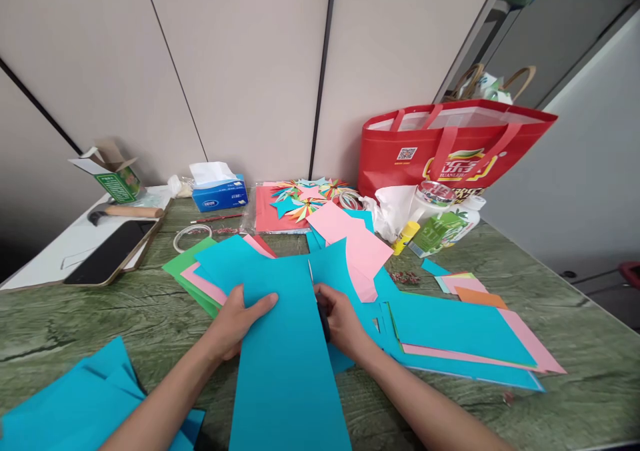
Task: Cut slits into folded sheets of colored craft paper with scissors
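Note:
My left hand (243, 321) grips the left edge of a large blue paper sheet (287, 364), thumb on top and fingers underneath. The sheet hangs toward me over the table's front. My right hand (340, 317) is closed around black-handled scissors (323, 321), whose blade shows along a cut near the sheet's upper right. To the right of the blade, a curved blue flap (334, 271) spreads away from the sheet. Pink paper pieces (353, 241) lie just beyond. Green sheets (193, 271) stick out behind my left hand.
A stack of coloured paper (465, 331) lies right, more blue sheets (75, 404) front left. Behind are a tissue box (220, 194), paper stars (310, 194), a glue stick (405, 237) and a red bag (450, 147). A hammer (127, 211) and phone (110, 252) lie left.

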`<action>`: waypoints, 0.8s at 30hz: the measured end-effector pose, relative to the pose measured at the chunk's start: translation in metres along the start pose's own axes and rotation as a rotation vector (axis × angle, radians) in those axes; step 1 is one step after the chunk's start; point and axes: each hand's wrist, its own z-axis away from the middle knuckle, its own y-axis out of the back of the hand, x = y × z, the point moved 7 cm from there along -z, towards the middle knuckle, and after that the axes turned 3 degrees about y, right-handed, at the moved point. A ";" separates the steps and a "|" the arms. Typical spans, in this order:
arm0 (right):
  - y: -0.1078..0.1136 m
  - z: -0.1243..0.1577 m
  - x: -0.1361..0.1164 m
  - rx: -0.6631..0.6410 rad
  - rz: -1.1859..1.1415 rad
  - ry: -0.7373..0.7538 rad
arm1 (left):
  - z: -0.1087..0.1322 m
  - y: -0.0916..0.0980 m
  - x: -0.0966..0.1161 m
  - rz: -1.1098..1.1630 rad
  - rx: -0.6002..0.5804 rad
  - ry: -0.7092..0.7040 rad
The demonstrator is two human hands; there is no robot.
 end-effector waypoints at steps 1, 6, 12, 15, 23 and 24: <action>0.000 0.000 0.000 0.006 -0.002 0.000 | 0.000 0.000 0.000 0.000 0.007 0.001; 0.000 0.000 0.001 0.013 -0.004 -0.002 | 0.001 0.000 0.001 -0.003 0.022 0.010; 0.002 0.000 0.001 0.039 0.034 0.014 | 0.002 -0.001 0.000 -0.006 -0.001 0.013; 0.002 -0.001 0.002 0.043 0.040 0.010 | 0.002 -0.001 0.000 -0.006 -0.002 0.011; 0.003 0.000 0.003 0.053 0.060 -0.002 | 0.003 0.000 0.001 -0.001 0.025 0.025; 0.003 0.000 0.003 0.048 0.060 -0.004 | 0.003 0.000 0.001 0.002 0.022 0.021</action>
